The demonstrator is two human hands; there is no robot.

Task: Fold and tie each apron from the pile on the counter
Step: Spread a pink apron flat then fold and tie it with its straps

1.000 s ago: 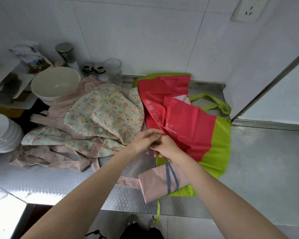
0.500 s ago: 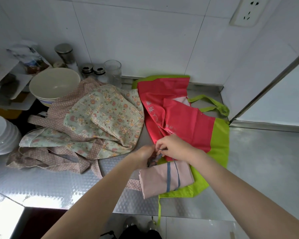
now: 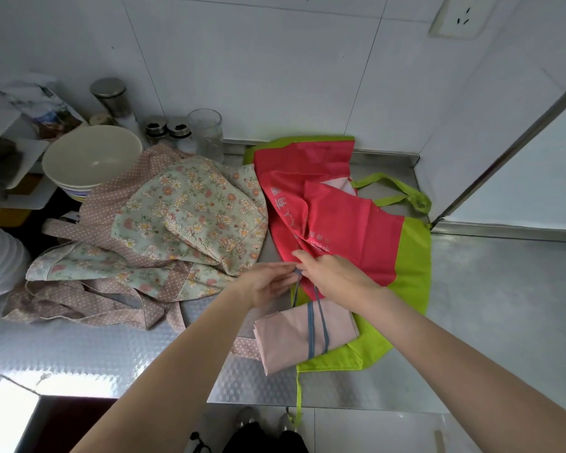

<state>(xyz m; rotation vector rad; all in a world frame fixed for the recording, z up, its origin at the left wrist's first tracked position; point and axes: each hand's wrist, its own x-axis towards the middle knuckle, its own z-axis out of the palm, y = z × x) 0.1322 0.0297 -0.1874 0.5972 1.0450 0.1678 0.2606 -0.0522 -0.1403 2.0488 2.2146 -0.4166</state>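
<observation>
while the folded pink apron [image 3: 303,335] lies at the bench [image 3: 504,305] front edge on the red and green apron [image 3: 347,230], both hands pinch its blue strap [image 3: 311,328] above it, left hand [image 3: 268,284] and right hand [image 3: 332,274] meeting to form the knot (floral apron [image 3: 183,220] waits, unfolded). half a second ago they worked lower, nearer the bundle.

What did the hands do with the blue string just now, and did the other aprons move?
Both hands, left hand and right hand, kept pinching the blue string above the folded pink apron. They moved slightly toward the wall, drawing the string up off the bundle, apparently tying it. Nothing was let go. The flowery apron, the red and green apron and the bowls stayed where they were.
</observation>
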